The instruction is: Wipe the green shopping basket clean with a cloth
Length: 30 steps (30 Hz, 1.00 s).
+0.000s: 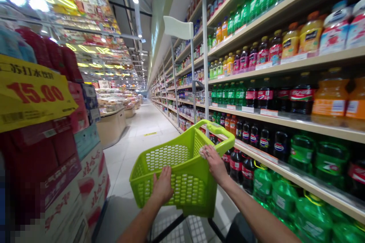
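Observation:
A lime-green plastic shopping cart (196,193) with perforated sides stands side-on before me, its handle (228,142) at the right. My left hand (163,186) lies flat against the near side wall, fingers stretched up toward the rim. At the rim near the handle end is my right hand (213,162), its fingers bent over a small white crumpled wipe (202,151) pressed on the plastic. Most of the wipe is hidden under the fingers. The inside of the basket shows only in part.
Shelves (285,119) of bottled drinks run along the right, close to the cart. Stacked drink cartons (88,182) with a yellow price sign (34,93) stand at the left. A tiled aisle (137,129) leads away past a wooden display counter (112,127).

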Each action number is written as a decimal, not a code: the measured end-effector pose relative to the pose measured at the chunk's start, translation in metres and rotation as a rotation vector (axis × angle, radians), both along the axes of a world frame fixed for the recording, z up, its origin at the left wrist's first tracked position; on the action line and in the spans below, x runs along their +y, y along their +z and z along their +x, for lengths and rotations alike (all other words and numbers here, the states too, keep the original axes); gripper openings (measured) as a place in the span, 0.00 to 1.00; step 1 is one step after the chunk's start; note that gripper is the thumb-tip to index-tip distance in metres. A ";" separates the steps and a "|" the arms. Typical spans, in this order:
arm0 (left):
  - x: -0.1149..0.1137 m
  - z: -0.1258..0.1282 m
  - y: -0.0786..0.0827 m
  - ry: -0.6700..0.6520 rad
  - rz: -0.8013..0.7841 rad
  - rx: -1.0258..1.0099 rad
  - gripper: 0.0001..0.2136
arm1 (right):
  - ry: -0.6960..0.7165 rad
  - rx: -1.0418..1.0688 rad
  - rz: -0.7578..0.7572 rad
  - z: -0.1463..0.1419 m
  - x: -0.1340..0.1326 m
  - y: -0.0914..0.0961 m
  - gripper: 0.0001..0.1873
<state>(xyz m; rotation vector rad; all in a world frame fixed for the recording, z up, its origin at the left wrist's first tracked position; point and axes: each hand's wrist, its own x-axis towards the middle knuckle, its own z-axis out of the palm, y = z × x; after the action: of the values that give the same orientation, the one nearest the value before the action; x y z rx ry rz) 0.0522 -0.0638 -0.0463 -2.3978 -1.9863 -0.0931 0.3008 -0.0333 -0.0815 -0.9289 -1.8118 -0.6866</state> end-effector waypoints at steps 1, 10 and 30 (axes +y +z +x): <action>-0.001 0.001 0.000 -0.005 -0.006 -0.003 0.38 | 0.007 -0.023 -0.012 -0.005 -0.001 -0.009 0.26; 0.005 -0.022 -0.003 0.084 -0.017 -0.012 0.39 | 0.078 -0.087 -0.062 -0.027 -0.011 -0.026 0.23; -0.029 0.035 -0.018 -0.128 -0.484 -1.466 0.17 | 0.076 -0.067 -0.242 -0.097 -0.047 -0.023 0.36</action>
<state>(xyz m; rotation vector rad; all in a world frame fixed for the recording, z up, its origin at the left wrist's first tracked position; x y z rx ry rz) 0.0871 -0.0932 -0.0644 -3.0745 -2.3014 -2.1155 0.2042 -0.0803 -0.1043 -0.9979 -2.0109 -0.4619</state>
